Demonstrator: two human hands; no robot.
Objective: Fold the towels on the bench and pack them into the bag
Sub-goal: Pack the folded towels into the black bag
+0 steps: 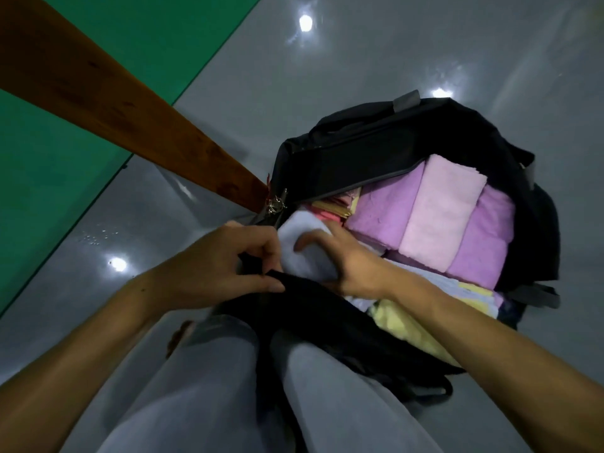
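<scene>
Both hands work: left hand (228, 256) pinching the black fabric bag's (376, 142) near rim wide, right hand (340, 256) clutching the folded white towel (304, 237), best pushed flat beside the purple stack (385, 210).

open black bag (408, 142) on the floor — folded purple, pink and yellow towels (441, 217) packed inside, white one (304, 243) at its near edge.

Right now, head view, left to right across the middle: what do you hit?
green floor strip → wooden bench → left hand gripping the black bag's edge → white towel → right hand → folded purple towels → light pink towel
</scene>
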